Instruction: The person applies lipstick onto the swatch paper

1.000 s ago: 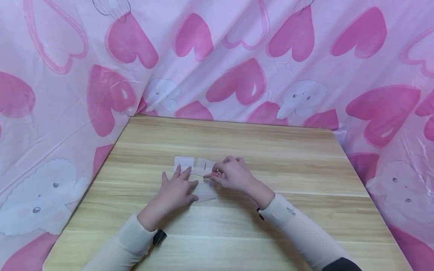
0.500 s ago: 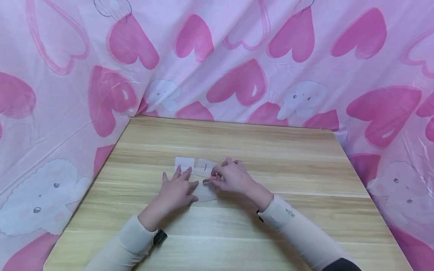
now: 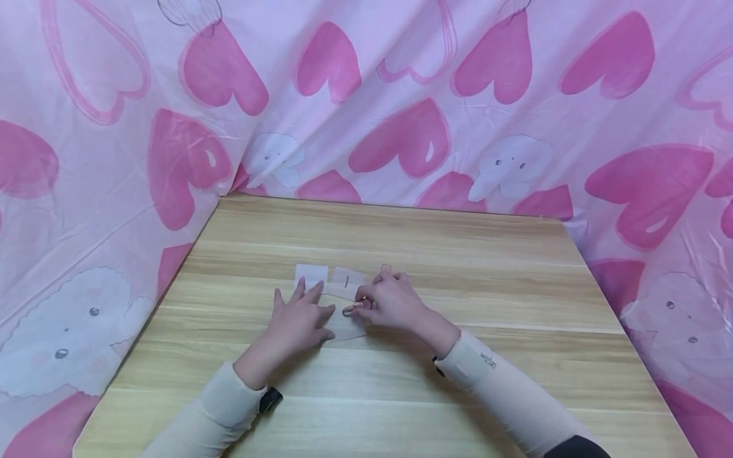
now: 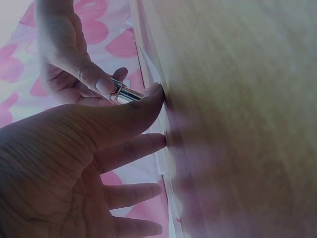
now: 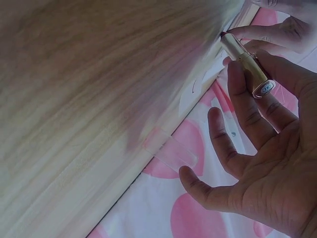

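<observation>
A lipstick [image 5: 251,69] with a gold and silver tube is pinched between the thumb and fingers of my right hand [image 3: 395,305]. Its dark red tip points left, at the near sheet of pale paper [image 3: 348,327]; whether it touches is hard to tell. My left hand [image 3: 298,323] lies spread across the papers, fingers straight. Beyond its fingertips is a blank white paper square [image 3: 311,273]. Right of that square sits another pale piece of paper [image 3: 355,280] bearing one short dark red stroke.
A clear plastic cap [image 5: 171,151] stands on the wooden table [image 3: 458,273] just beyond my right hand. Pink heart-patterned cloth [image 3: 401,133] hangs along the table's far edge and both sides.
My right hand has shifted slightly nearer to me, carrying the lipstick from beside the stroke-marked paper down over the near sheet. The clear cap now shows past its fingers. My left hand stays put.
</observation>
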{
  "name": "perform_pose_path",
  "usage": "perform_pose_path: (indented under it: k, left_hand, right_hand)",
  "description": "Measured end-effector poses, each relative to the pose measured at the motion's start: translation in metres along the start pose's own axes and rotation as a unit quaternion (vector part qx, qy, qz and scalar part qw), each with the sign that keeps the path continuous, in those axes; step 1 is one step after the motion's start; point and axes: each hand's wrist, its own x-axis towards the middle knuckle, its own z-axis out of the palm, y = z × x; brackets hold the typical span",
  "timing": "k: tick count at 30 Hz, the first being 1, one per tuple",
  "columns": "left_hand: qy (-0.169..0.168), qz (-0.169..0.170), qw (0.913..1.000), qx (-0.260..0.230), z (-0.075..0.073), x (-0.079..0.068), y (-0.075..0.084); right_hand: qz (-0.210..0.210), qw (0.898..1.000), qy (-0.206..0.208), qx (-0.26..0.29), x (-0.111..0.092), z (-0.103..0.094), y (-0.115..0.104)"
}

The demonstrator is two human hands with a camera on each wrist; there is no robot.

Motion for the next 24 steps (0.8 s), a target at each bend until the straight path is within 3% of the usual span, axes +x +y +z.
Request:
perform_pose_path:
  k: [24]
  left_hand:
    - [-0.004,0.0,1.0,-0.003,0.001,0.0001,-0.0016]
  right_hand:
    - [-0.017,1.0,-0.016,0.002,-0.006,0.0002,-0.0012]
